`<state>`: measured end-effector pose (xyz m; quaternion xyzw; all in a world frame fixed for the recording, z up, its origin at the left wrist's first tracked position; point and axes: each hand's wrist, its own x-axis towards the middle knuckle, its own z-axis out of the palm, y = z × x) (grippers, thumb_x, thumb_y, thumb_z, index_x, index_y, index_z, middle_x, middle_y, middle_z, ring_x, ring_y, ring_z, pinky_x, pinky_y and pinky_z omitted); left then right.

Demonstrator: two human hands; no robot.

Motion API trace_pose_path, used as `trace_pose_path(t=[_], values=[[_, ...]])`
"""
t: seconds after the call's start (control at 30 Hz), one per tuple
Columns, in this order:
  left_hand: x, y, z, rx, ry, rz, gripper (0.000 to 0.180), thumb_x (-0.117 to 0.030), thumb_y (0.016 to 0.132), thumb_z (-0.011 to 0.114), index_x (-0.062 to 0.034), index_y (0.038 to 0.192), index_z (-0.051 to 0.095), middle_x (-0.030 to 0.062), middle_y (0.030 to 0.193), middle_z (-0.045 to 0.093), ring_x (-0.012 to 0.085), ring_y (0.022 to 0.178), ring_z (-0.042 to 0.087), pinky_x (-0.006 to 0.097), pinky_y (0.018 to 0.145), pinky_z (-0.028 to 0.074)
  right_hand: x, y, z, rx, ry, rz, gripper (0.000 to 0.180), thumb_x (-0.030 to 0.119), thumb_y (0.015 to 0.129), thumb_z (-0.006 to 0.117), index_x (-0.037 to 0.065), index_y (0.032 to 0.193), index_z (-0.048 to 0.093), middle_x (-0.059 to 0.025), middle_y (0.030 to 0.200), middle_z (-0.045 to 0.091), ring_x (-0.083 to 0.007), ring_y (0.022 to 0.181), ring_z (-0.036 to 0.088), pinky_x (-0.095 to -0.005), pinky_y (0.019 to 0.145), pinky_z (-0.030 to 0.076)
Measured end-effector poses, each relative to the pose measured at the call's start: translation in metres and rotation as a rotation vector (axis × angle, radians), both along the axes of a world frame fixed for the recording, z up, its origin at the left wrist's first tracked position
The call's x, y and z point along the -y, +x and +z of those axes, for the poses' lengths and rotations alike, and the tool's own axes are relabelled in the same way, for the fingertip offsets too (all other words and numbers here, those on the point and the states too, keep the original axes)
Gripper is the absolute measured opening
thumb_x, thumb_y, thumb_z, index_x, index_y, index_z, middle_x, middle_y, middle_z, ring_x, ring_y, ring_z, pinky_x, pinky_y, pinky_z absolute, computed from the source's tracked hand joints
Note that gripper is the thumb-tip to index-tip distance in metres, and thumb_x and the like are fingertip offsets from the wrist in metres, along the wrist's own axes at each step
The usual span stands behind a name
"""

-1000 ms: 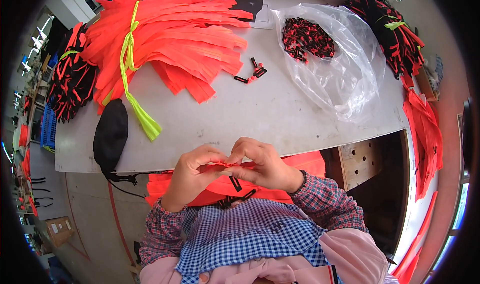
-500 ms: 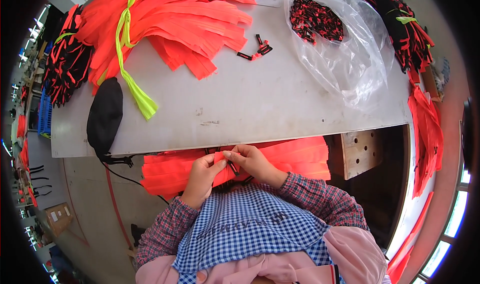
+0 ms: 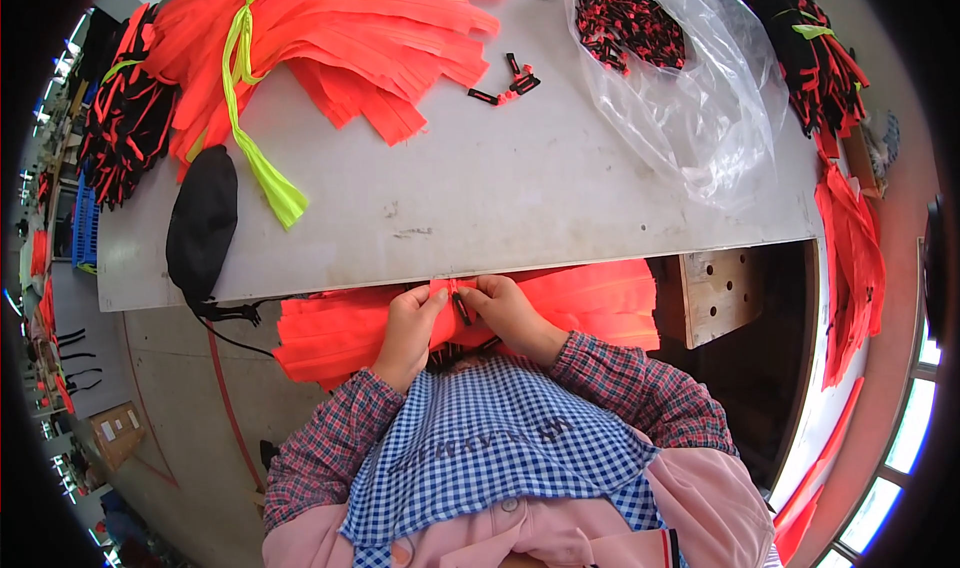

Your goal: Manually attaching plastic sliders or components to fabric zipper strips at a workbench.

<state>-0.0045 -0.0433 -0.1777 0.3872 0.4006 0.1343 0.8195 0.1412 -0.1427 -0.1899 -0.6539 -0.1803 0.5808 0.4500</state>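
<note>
Both hands meet over a thick bundle of orange zipper strips [image 3: 600,303] that lies across my lap, just below the table edge. My left hand [image 3: 408,333] pinches the end of one orange strip [image 3: 439,288] between thumb and forefinger. On the other side my right hand [image 3: 515,318] is closed at the same strip end, its thumb and fingertips on a small black zipper pull [image 3: 461,310] that hangs down. The exact contact under the right fingertips is hidden.
On the grey table [image 3: 500,198] lie a large orange strip bundle [image 3: 350,28] with a yellow tie [image 3: 240,68], a black pouch [image 3: 203,223], several loose pulls [image 3: 520,83] and a clear bag [image 3: 700,118] of pulls. A wooden block with holes [image 3: 720,293] sits under the right side.
Both hands have moved slightly up toward the table edge, with the strip end still between them. The black pull now hangs more upright. The view has shifted a little.
</note>
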Motion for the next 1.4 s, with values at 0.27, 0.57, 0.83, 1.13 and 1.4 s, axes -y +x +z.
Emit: trace_pose_path(t=[0.27, 0.57, 0.83, 1.13, 1.4], values=[[0.014, 0.008, -0.02, -0.058, 0.238, 0.073, 0.022, -0.007, 0.103, 0.056, 0.0066, 0.116, 0.068, 0.0076, 0.106, 0.072, 0.01, 0.092, 0.066, 0.025, 0.083, 0.054, -0.002, -0.018, -0.01, -0.028, 0.126, -0.227, 0.025, 0.017, 0.103, 0.058, -0.003, 0.09, 0.067, -0.0005, 0.072, 0.061, -0.0077, 0.065, 0.052, -0.0273, 0.058, 0.042], [0.014, 0.005, -0.017, -0.069, 0.239, 0.053, 0.022, -0.011, 0.102, 0.06, 0.0053, 0.112, 0.07, 0.0027, 0.096, 0.071, 0.0051, 0.083, 0.06, 0.023, 0.073, 0.05, 0.008, -0.015, -0.005, -0.046, 0.088, -0.191, 0.024, 0.02, 0.103, 0.06, -0.002, 0.1, 0.068, 0.0004, 0.082, 0.065, -0.0056, 0.073, 0.054, -0.0252, 0.063, 0.046], [0.017, 0.009, -0.026, -0.103, 0.391, 0.066, 0.023, -0.015, 0.102, 0.061, 0.0047, 0.108, 0.072, 0.0009, 0.088, 0.071, 0.0042, 0.076, 0.057, 0.023, 0.067, 0.048, 0.002, -0.025, -0.025, -0.008, 0.137, -0.286, 0.02, 0.015, 0.103, 0.059, -0.003, 0.103, 0.067, -0.0024, 0.086, 0.067, -0.0064, 0.074, 0.056, -0.0255, 0.063, 0.047], [0.016, 0.007, -0.017, -0.105, 0.416, 0.017, 0.022, -0.01, 0.103, 0.059, 0.0054, 0.115, 0.069, 0.0039, 0.102, 0.071, 0.0059, 0.09, 0.062, 0.023, 0.081, 0.051, 0.004, -0.023, -0.01, -0.039, 0.156, -0.271, 0.024, 0.015, 0.104, 0.058, -0.004, 0.116, 0.065, -0.0071, 0.099, 0.071, -0.0106, 0.086, 0.063, -0.026, 0.076, 0.052], [0.0, 0.006, 0.076, 0.155, 0.647, 0.038, 0.016, -0.007, 0.103, 0.059, 0.0046, 0.111, 0.067, 0.0068, 0.107, 0.067, 0.0112, 0.096, 0.062, 0.027, 0.084, 0.052, 0.006, -0.006, 0.069, 0.606, 0.688, -0.076, 0.018, 0.001, 0.096, 0.064, 0.001, 0.114, 0.068, -0.0124, 0.097, 0.066, -0.0236, 0.085, 0.066, -0.0312, 0.076, 0.054]])
